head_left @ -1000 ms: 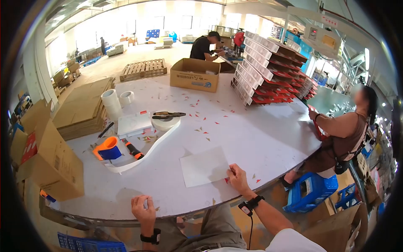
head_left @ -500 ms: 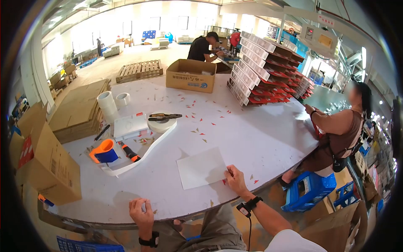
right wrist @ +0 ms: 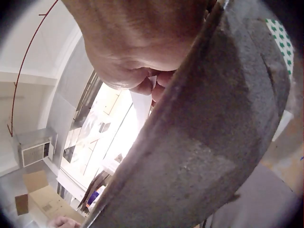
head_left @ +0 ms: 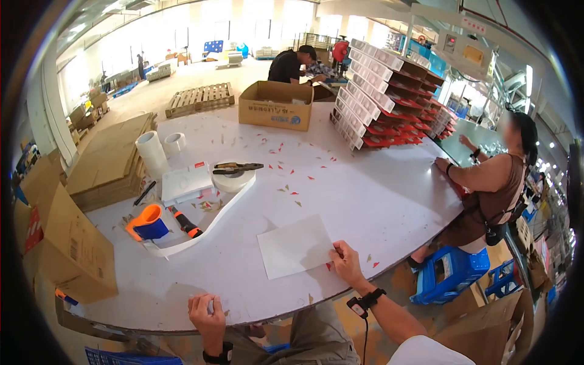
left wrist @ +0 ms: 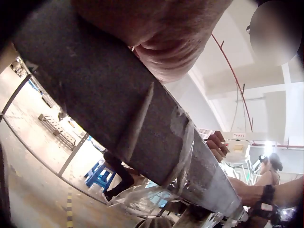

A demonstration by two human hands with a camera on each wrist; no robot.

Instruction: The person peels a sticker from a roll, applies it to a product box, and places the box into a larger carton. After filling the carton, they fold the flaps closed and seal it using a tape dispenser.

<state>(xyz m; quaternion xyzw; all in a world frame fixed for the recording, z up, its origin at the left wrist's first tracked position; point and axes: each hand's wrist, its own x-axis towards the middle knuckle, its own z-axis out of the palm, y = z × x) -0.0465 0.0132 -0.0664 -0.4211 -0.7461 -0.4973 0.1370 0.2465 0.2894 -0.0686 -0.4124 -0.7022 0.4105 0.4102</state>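
Head view: a white rectangular sheet (head_left: 293,248) is pinched at its right edge by the right hand (head_left: 348,266), long axis crosswise over the pale tabletop (head_left: 231,267); the left hand (head_left: 207,316) is loosely curled.

Head view: high, down across table (head_left: 389,194); wrist views (close): low, upward, sharing table.

white sleeve (head_left: 420,351) | black wrist straps (head_left: 372,297) | small boxy module (head_left: 358,308) | thin black cable (head_left: 365,340) | grey-brown trousers (head_left: 317,331)
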